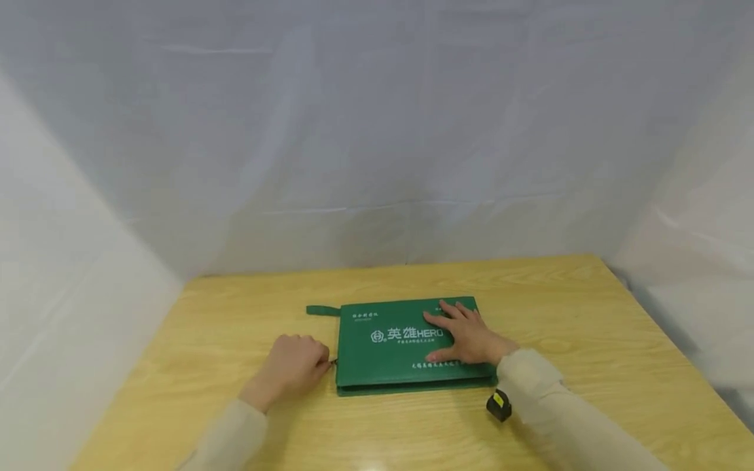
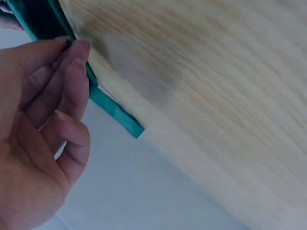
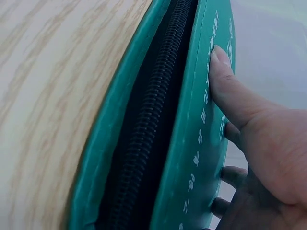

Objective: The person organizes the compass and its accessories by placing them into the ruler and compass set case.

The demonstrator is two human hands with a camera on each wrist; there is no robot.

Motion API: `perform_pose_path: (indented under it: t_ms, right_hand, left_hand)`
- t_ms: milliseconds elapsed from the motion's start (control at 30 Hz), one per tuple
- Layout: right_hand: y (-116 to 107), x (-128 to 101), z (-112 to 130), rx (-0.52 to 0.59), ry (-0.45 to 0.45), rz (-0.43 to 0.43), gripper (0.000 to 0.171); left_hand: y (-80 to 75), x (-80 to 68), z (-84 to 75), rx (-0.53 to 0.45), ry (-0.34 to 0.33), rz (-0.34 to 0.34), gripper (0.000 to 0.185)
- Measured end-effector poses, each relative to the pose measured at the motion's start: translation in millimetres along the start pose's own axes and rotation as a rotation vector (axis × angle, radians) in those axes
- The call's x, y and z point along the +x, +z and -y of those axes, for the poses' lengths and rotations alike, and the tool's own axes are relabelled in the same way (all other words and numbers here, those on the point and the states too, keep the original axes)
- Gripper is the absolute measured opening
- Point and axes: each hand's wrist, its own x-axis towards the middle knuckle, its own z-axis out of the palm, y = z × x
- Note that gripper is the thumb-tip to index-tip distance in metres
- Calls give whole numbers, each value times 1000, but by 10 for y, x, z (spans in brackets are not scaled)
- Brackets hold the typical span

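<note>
A green zippered case [image 1: 383, 363] with white lettering lies flat on the wooden table. At its left edge my left hand [image 1: 294, 363] pinches the small zipper pull [image 1: 334, 361] between thumb and fingertips. In the left wrist view the left hand [image 2: 48, 124] has its fingers bent at the case's edge, and a green strap [image 2: 117, 112] sticks out beyond them. My right hand [image 1: 468, 337] rests spread on the right part of the cover. Along the near side, the black zipper teeth [image 3: 148, 105] run closed between the two green edges in the right wrist view.
A small black object with a yellow mark [image 1: 499, 405] is by the right sleeve [image 1: 536, 379]. The wooden table [image 1: 206, 340] ends at the back against a pale hanging sheet [image 1: 377, 163], with sheets on both sides too.
</note>
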Motion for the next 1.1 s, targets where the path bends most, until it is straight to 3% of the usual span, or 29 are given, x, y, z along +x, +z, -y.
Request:
perform_pose_path:
  t_ms: [367, 700, 967, 1033, 1100]
  right_hand:
    - [-4, 60, 76, 2, -4, 14, 81]
    - [5, 22, 126, 11, 11, 20, 81]
    - [5, 48, 144, -8, 57, 47, 82]
    - [13, 57, 136, -12, 65, 61, 82]
    - [19, 73, 132, -14, 61, 70, 82]
  left_hand:
    - [83, 400, 275, -25, -233, 39, 32]
    - [63, 657, 292, -110, -409, 159, 28]
    - [45, 641, 316, -132, -450, 178, 21]
    - [37, 618, 263, -128, -446, 145, 17]
    - [24, 596, 171, -113, -415, 80, 24]
